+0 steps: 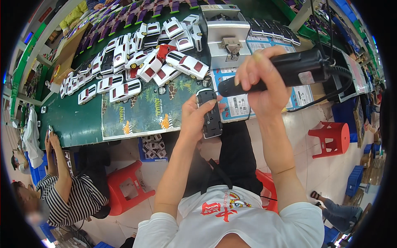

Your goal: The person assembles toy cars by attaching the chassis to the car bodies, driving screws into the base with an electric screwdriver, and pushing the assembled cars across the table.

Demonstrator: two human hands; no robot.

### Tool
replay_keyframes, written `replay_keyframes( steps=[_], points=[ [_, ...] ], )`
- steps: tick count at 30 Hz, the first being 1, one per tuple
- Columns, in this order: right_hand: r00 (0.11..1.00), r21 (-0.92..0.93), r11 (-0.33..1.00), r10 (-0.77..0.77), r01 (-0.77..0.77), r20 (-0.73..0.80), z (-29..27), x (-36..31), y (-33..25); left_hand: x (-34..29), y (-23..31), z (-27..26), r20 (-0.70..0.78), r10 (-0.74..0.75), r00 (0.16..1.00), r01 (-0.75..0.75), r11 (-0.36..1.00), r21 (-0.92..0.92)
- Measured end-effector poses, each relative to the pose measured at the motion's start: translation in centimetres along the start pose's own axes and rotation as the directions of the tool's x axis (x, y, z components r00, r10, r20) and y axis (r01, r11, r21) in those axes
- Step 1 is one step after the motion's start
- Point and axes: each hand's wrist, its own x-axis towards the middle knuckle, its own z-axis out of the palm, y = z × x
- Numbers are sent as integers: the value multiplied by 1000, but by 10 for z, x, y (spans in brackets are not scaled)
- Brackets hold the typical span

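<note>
One screwdriver (301, 67), three red stools (343, 138) and over twenty toy cars (188, 65)

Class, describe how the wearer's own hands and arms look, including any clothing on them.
The left hand and right hand are both ungloved, with no watch or bracelet visible. The forearms are uncovered, below short, plain white T-shirt sleeves.

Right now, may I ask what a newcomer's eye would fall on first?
Probably the jumbled white toy cars on the table, upper left of centre. Then the black handheld tool in the right hand, right of centre, its tip near the upturned toy car in the left hand.
</note>
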Motion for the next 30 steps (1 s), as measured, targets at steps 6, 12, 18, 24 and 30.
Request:
replay_keyframes(
  steps=[6, 12, 18, 24, 30],
  points=[
    [999, -116, 992, 47, -50, -28, 5, -10, 13, -3, 1, 5, 15, -7, 1000, 8, 1000, -9],
    [998, -285, 958, 25, -6, 63, -3, -11, 30, -2, 2, 2, 29, -27, 999, 26, 999, 32],
    [985, -264, 965, 47, -2, 163, -5, -10, 38, -1, 7, -1, 46, -70, 997, 69, 997, 24],
    [970, -275, 960, 11, 57, 242, -6, -13, 42, -2, 10, 2, 29, -60, 998, 59, 997, 39],
    [981, -279, 958, -18, 73, 192, -8, -17, 39, -1, 6, 3, 51, -46, 998, 45, 999, 18]
  ],
)
